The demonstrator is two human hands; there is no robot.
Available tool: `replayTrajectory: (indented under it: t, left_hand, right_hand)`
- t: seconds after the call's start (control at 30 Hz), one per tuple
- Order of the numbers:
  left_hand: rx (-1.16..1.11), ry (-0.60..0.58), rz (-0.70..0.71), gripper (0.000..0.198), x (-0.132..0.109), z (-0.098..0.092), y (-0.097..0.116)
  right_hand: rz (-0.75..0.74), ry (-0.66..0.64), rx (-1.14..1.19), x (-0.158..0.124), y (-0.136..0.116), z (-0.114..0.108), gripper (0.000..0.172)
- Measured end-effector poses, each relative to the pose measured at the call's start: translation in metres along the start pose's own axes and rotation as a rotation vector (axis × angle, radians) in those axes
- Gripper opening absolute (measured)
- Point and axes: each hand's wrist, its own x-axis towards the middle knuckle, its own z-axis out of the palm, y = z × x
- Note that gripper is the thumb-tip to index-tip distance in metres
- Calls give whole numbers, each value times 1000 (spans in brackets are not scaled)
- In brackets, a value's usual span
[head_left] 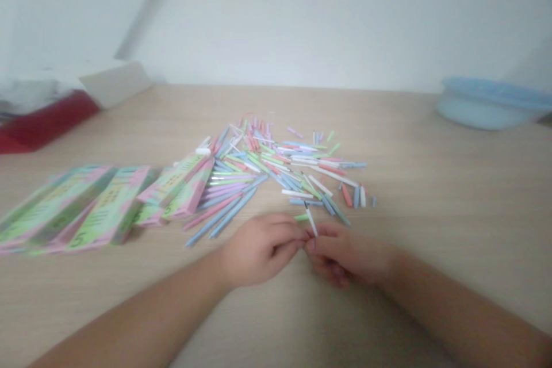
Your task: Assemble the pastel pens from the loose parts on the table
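Note:
My left hand point(259, 248) and my right hand point(345, 254) meet at the near middle of the wooden table point(452, 213), fingers pinched together. Between them stands a thin white pen part with a dark tip point(311, 222), tilted up and away; my right fingers pinch its lower end. A light green piece point(301, 217) pokes out from my left fingertips. Just beyond lies a heap of pastel pens and caps point(276, 169), blue, pink, green, purple and white. The picture is blurred.
Several flat green-and-pink packets point(86, 204) lie fanned out at the left. A red box point(43, 121) with a white box point(116, 83) beside it sits at the far left. A pale blue bowl point(491, 103) stands far right. A white wall rises behind.

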Motion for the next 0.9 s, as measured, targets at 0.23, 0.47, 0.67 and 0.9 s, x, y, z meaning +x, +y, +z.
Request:
replayTrajectory:
  t: [0.23, 0.47, 0.67, 0.9]
  left_hand:
    - [-115, -29, -23, 15, 2, 0, 2]
    - [-59, 231, -212, 13, -2, 1, -11]
    - [-11, 258, -268, 15, -2, 2, -17]
    - [-2, 261, -336, 16, -1, 3, -19]
  right_hand:
    - [0, -96, 12, 3, 0, -4, 16]
    - [-301, 282, -554, -3, 12, -22, 42]
    - [-433, 518, -952, 8, 14, -28, 42]
    - [-434, 632, -912, 14, 19, -32, 44]
